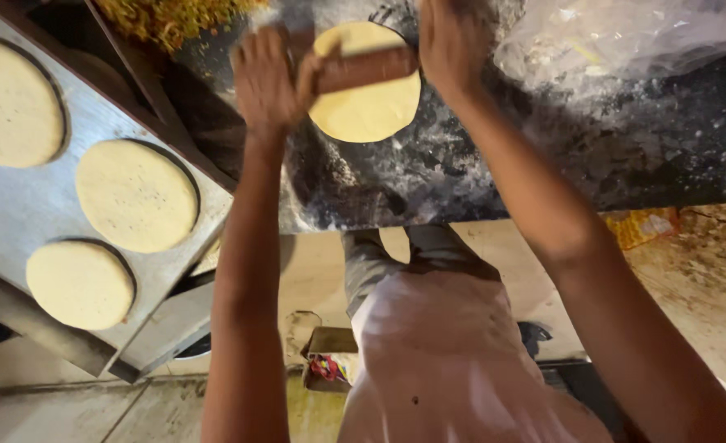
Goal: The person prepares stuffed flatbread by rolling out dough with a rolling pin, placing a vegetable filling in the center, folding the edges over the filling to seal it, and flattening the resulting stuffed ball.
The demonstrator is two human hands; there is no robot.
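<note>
A brown wooden rolling pin (364, 69) lies across a round, flat, pale yellow dough disc (368, 102) on a dark, flour-dusted counter (461, 164). My left hand (266, 80) presses on the pin's left end and my right hand (451, 45) on its right end. Both palms rest on top of the pin. The disc's middle is partly hidden under the pin.
A metal griddle (18, 205) at the left carries three round flatbreads (136, 195). A crumpled clear plastic bag (625, 37) lies at the counter's back right. Yellow shredded food (170, 16) sits at the top left. Below are my apron (441, 353), a tiled floor and a small box (326, 361).
</note>
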